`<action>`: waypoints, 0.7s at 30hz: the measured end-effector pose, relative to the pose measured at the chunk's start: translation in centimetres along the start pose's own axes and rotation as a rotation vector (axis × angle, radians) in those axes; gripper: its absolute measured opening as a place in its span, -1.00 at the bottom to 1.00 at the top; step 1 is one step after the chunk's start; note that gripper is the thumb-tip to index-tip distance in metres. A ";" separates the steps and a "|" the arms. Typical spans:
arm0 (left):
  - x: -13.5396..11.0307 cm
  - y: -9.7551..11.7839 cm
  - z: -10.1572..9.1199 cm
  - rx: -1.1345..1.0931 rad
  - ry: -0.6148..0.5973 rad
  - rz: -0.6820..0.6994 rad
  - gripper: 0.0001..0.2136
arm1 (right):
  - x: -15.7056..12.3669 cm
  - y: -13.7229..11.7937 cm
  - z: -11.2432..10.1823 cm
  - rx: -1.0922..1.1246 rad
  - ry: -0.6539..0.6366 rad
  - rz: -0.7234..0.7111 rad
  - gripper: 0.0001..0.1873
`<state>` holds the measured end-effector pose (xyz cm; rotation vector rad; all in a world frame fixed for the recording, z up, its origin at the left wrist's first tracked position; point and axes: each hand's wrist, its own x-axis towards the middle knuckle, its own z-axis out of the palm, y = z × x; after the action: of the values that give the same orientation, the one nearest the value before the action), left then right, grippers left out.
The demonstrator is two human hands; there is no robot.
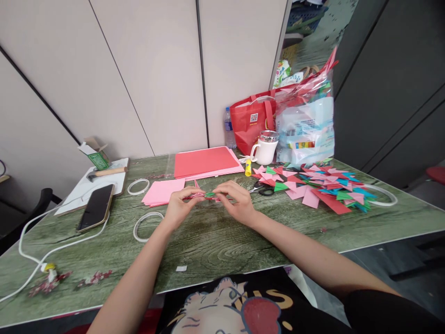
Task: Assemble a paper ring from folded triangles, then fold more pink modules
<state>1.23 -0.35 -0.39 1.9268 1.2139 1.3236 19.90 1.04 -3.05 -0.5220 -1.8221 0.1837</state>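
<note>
Indoor craft workspace; home or office, cannot tell. Wood-grain table [215, 246] before pale panels [160, 79] with dark seams. Papercraft supplies across top: red paper sheet [208, 161], pink paper squares [162, 190], glue stick [248, 168], scissors [267, 190], heap of coloured folded-paper pieces [330, 183]. Everyday belongings mixed in: white mug [267, 150], water bottle [229, 132], red tote bag [245, 130], smartphone [96, 208] beside white cable [21, 242].

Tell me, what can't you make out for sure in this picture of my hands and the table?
All in the head view:
- Folded paper: both ends hidden by the fingers of the left hand and right hand.
- Water bottle: partly hidden by the red bag.
- QR code on that bag: too small to read.
- Red seat: cut off by the right edge.
</note>
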 end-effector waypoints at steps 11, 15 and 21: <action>0.0 -0.1 0.0 -0.032 -0.071 -0.044 -0.87 | 0.0 0.3 0.1 0.014 -0.001 0.016 -0.81; 0.0 -0.1 -0.1 -0.042 -0.091 -0.035 -0.88 | 0.0 0.5 0.1 0.017 -0.014 0.011 -0.80; 0.0 0.0 -0.1 -0.045 -0.107 -0.029 -0.87 | 0.0 0.6 0.1 0.009 -0.025 0.002 -0.79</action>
<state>1.16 -0.40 -0.35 1.9152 1.1458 1.2065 19.99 1.59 -3.27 -0.5168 -1.8443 0.2007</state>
